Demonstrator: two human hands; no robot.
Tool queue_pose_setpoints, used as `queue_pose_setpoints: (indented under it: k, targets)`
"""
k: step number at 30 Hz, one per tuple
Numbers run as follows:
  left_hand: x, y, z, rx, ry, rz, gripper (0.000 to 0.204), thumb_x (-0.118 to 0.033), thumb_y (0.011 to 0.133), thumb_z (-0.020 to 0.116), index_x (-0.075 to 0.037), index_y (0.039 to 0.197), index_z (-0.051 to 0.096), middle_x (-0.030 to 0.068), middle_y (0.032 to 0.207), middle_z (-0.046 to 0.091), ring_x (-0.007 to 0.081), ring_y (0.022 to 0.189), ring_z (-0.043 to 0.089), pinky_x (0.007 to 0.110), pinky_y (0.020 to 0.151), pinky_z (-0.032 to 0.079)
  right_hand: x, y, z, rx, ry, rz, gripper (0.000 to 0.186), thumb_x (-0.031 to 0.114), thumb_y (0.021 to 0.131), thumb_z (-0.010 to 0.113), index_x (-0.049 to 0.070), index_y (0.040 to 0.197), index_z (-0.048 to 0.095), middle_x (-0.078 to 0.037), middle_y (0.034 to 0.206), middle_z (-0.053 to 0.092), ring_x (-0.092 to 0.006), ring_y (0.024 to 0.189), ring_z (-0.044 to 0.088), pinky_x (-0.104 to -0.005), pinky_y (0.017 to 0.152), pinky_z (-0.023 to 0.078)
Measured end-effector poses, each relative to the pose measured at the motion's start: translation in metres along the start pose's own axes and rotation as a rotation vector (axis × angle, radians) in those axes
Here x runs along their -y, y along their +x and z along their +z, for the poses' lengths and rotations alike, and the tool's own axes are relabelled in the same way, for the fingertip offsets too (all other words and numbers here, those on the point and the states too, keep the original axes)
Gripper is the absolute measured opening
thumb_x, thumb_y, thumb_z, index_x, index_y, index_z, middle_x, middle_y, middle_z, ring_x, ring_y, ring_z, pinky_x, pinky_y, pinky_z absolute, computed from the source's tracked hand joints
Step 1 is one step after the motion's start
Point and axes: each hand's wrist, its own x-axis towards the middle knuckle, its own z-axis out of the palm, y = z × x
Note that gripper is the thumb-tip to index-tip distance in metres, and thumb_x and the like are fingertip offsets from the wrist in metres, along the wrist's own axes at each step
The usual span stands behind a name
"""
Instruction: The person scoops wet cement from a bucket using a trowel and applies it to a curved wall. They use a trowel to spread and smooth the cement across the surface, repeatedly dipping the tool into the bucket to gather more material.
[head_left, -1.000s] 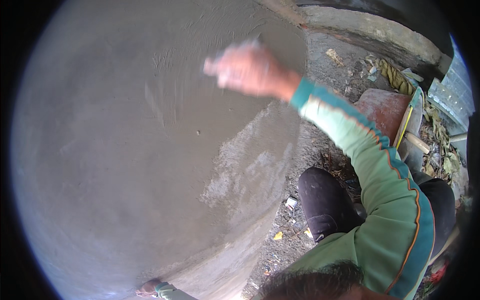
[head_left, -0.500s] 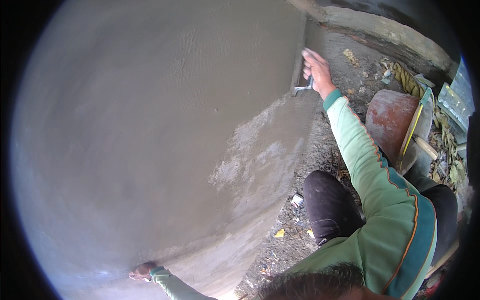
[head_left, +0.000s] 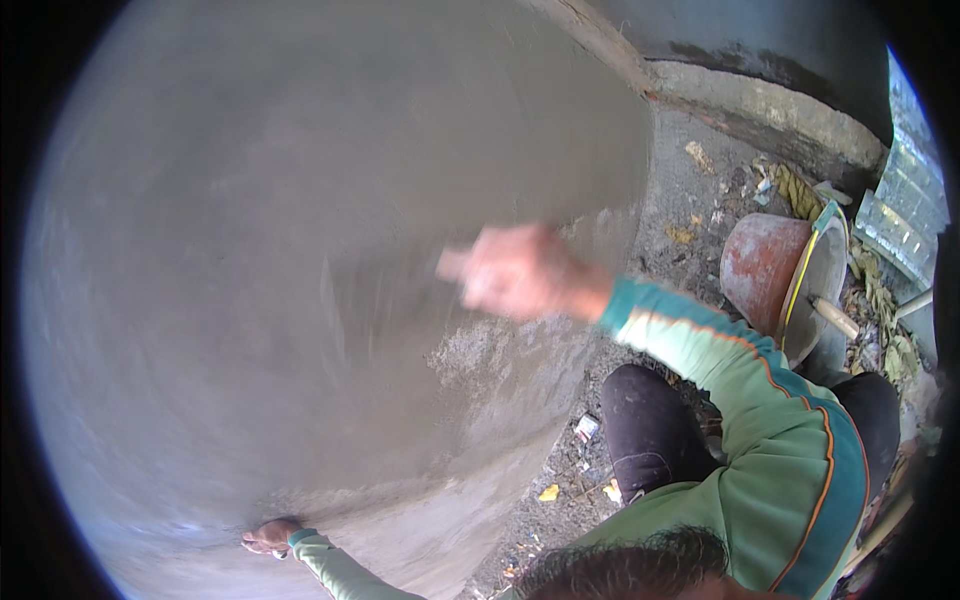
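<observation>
Smooth grey wet plaster on a wall (head_left: pixel 220 280) fills the left and middle of the view. My right hand (head_left: pixel 525 272), in a green sleeve, is smeared by motion in front of it, closed round the handle of a plastering trowel (head_left: pixel 385 290). Its blade shows only as a blurred, darker patch to the left of my fingers. A rougher, paler patch (head_left: pixel 475 350) of plaster lies just below that hand. At the lower left, my left hand (head_left: pixel 270 537) rests on the plaster, fingers stretched out, seemingly holding nothing.
A reddish bucket (head_left: pixel 765 270) lies tipped at the right, a wooden-handled tool (head_left: pixel 833 317) at its mouth. Dry leaves, scraps and a small white packet (head_left: pixel 587 428) litter the rough ground. A concrete ledge (head_left: pixel 770 110) runs along the top right; corrugated sheets (head_left: pixel 905 220) stand at the far right.
My right hand has swept left and downward from the plaster's right edge, bringing the trowel to mid-wall. My left hand stays nearly in place. The view has shifted slightly.
</observation>
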Motion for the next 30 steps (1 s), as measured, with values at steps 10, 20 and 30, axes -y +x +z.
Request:
queue_pose_setpoints:
  k: [10,20,30]
  targets:
    - [-0.022,-0.007,0.007,-0.038,0.054,-0.021,0.061,-0.047,0.111,0.028,-0.005,0.148,0.053,0.0122,0.151,0.055,0.0313,0.143,0.045,0.051,0.118,0.022,-0.194,0.052,-0.197,-0.344,-0.074,0.364,0.046,0.031,0.092,0.079,0.017,0.135,0.070,-0.007,0.124,0.075,-0.0187,0.109,0.070,-0.0324,0.102,0.052]
    - [0.011,0.017,-0.001,-0.043,0.135,0.002,0.063,-0.048,0.111,0.027,-0.004,0.152,0.046,0.0161,0.157,0.048,0.0340,0.146,0.041,0.049,0.121,0.025,-0.071,0.056,-0.046,-0.183,-0.177,-0.187,0.035,0.035,0.096,0.072,0.015,0.125,0.073,-0.007,0.110,0.075,-0.0204,0.087,0.070,-0.0360,0.076,0.058]
    - [0.018,0.015,-0.003,-0.062,0.093,0.157,0.064,-0.049,0.110,0.028,-0.003,0.151,0.047,0.0161,0.156,0.047,0.0328,0.146,0.040,0.055,0.120,0.023,-0.024,-0.043,0.000,-0.024,-0.205,-0.019,0.047,0.025,0.091,0.077,0.007,0.133,0.066,-0.006,0.086,0.068,-0.0156,0.071,0.064,-0.0321,0.062,0.056]
